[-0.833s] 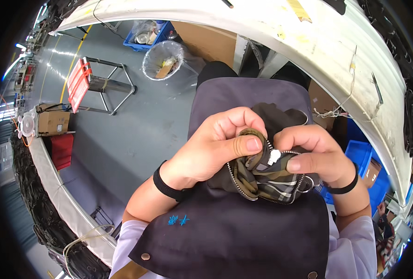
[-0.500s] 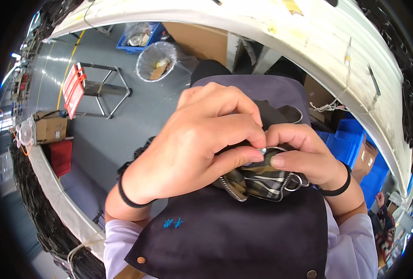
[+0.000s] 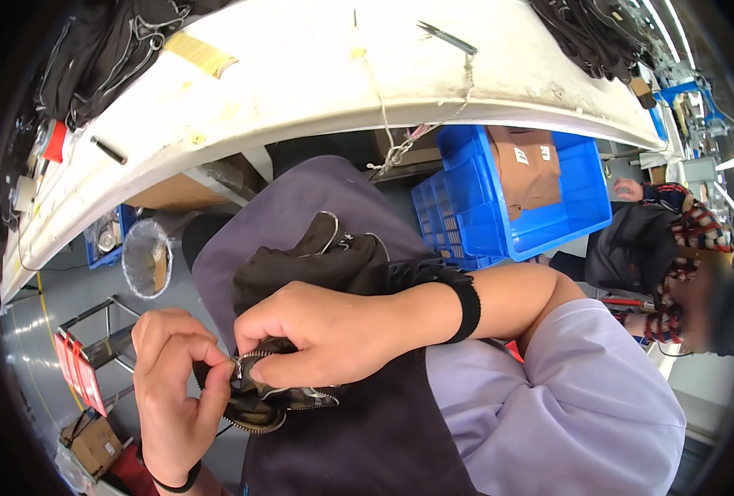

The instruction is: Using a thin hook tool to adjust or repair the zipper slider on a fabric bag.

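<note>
A dark fabric bag (image 3: 272, 281) lies over my lap, with its plaid-lined zipped opening (image 3: 259, 409) turned toward me. My left hand (image 3: 177, 388) pinches a small silvery metal piece (image 3: 237, 369) at the zipper between thumb and forefinger; its exact shape is mostly hidden. Close beside it, my right hand (image 3: 326, 335) grips the bag's zippered edge between thumb and curled fingers. Metal zipper teeth curve below both hands. Part of the bag is covered by my right hand.
Ahead stands a white worktable (image 3: 301, 74) bearing tethered snips (image 3: 448, 38), a black marker (image 3: 108, 150) and dark bags (image 3: 107, 66). Under its edge are blue crates (image 3: 516, 244) and a lined waste bin (image 3: 146, 258). A co-worker (image 3: 640, 248) sits at right.
The view has swung to the right, so the hands and bag appear lower left. Both hands keep their hold at the zipper, and the blue crates and co-worker show more fully.
</note>
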Available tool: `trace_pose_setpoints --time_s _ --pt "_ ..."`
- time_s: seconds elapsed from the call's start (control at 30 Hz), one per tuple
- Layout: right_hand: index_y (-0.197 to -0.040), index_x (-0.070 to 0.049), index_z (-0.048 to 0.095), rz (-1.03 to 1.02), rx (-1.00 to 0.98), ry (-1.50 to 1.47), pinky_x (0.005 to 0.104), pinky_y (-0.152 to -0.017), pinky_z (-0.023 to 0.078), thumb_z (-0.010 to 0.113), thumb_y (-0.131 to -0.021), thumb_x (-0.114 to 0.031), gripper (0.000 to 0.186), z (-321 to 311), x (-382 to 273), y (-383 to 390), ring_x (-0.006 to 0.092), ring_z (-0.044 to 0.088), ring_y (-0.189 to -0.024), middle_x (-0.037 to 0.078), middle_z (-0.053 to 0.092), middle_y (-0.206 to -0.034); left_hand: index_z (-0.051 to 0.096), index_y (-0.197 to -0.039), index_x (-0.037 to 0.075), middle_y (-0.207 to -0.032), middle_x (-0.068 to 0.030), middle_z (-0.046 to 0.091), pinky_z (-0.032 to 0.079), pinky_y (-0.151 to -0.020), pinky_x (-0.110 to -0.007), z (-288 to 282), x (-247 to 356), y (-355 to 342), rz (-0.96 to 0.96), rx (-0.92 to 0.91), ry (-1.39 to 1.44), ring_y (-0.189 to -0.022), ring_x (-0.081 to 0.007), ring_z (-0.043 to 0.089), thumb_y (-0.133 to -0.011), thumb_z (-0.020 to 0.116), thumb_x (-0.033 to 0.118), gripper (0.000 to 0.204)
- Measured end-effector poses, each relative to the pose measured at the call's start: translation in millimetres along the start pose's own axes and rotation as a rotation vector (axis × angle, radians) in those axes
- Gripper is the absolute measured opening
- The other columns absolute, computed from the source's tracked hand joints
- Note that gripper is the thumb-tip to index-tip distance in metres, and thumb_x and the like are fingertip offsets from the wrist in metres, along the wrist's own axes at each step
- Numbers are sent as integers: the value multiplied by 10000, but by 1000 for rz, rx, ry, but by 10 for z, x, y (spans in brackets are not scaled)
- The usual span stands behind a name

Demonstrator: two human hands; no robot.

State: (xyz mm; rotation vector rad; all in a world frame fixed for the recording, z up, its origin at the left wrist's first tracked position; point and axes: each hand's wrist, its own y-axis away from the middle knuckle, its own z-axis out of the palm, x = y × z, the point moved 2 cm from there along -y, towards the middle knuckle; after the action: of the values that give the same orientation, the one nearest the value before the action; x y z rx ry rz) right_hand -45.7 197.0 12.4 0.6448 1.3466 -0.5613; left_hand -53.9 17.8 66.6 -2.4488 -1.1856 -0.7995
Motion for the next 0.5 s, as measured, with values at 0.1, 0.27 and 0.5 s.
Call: trace_pose_setpoints --time_s 0.1,0.27,0.5 --pt "-861 15 579 -90 39 14 282 -559 428 601 -864 -117 134 9 86 -13 95 512 -619 62 567 -665 535 -735 39 -848 -98 542 374 -782 -365 50 -16 24 -4 81 35 -836 -279 521 -610 660 -30 189" --pt "-901 13 599 42 51 -149 257 -603 437 602 -869 -139 155 -9 75 23 77 524 -685 52 594 -741 538 -740 65 -871 -93 541 401 -780 -380 87 -132 7 183 123 37 -837 -274 517 -634 658 13 168" --pt "-945 15 598 203 -6 -357 205 -619 424 581 -910 -99 121 -3 89 -12 31 517 -729 1 609 -829 563 -765 103 -912 -44 580 358 -969 -508 172 -245 131 249 192 17 -943 -288 544 -748 708 158 157"
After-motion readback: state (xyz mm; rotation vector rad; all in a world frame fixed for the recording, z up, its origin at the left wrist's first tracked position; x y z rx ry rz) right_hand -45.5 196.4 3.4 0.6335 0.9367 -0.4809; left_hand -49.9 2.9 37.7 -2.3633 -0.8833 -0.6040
